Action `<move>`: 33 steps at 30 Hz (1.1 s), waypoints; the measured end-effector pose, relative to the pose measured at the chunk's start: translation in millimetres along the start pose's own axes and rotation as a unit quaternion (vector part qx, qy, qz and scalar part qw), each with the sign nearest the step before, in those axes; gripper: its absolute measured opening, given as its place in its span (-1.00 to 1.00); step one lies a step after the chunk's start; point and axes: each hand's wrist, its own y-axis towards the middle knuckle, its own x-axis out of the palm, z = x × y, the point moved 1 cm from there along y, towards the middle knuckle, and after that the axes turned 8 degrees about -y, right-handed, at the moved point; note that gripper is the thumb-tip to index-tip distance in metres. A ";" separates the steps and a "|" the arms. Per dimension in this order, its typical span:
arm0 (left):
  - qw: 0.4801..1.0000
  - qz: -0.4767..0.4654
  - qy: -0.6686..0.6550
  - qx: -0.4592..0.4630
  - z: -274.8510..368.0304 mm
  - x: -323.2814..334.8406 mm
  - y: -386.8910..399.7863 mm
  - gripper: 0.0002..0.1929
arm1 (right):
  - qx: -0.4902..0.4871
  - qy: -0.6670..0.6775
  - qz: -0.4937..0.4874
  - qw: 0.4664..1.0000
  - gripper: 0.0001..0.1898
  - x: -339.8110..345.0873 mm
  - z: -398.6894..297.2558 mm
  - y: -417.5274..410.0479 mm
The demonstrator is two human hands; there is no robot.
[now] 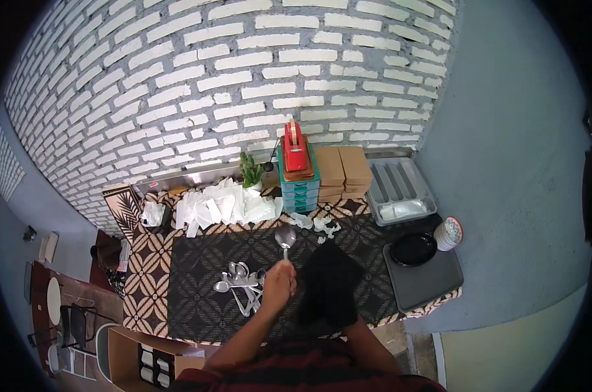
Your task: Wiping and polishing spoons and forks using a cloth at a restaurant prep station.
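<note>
My left hand [279, 286] grips a large metal spoon [285, 237] by its handle, bowl pointing away from me. A black cloth [331, 284] is draped over my right hand and held up by it. The fingers there are hidden, and only the right forearm [369, 343] shows below the cloth. Left of my left hand, a loose pile of metal spoons [240, 281] lies on the dark patterned mat [198, 264]. Two crumpled white tissue pieces [325, 226] lie beyond the cloth.
At the back stand white paper sleeves [217, 208], a potted cactus [250, 171], teal drawers [300, 196] topped by a red tape dispenser [295, 152], cardboard boxes [342, 169] and a grey cutlery tray [399, 191]. To the right, a black bowl [413, 249] rests on a grey tray [426, 284] beside stacked bowls [449, 234]. An open carton [124, 357] sits lower left.
</note>
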 end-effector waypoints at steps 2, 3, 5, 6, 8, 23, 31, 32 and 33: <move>0.983 -0.050 0.159 0.078 -3.6 2.4 -9.8 -0.58 | 0.071 0.396 -0.009 0.915 -0.63 5.6 11.2 8.0; 0.932 -0.105 0.314 0.151 -3.6 5.2 -18.5 -0.58 | 0.106 0.572 -0.011 0.813 -0.60 9.0 14.3 8.7; 0.931 -0.099 0.320 0.145 -3.8 14.9 -33.3 -0.59 | 0.161 0.845 -0.009 0.511 -0.53 17.8 19.6 8.3; 0.928 -0.066 0.339 0.140 -2.0 18.8 -35.7 -0.60 | 0.160 0.844 -0.004 0.511 -0.53 29.7 26.5 7.6; 0.923 -0.031 0.359 0.136 1.0 27.7 -39.8 -0.62 | 0.098 0.254 0.032 0.962 -0.46 56.4 40.5 5.8; 0.950 -0.192 0.244 0.039 30.8 50.5 -43.8 -0.57 | 0.072 0.390 0.392 0.830 -0.64 69.0 61.7 33.1; 0.900 -0.218 -0.255 -0.278 -5.6 14.6 -20.2 -0.52 | -0.026 -0.249 -0.125 0.960 -0.63 -112.9 -79.6 104.4; 0.900 -0.217 -0.256 -0.278 -8.0 17.3 -21.7 -0.52 | 0.015 -0.296 -0.296 0.908 -0.61 -120.1 -84.1 110.6; 0.868 -0.257 -0.262 -0.334 -10.4 22.1 -26.8 -0.48 | 0.017 -0.296 -0.296 0.908 -0.61 -112.9 -73.0 100.5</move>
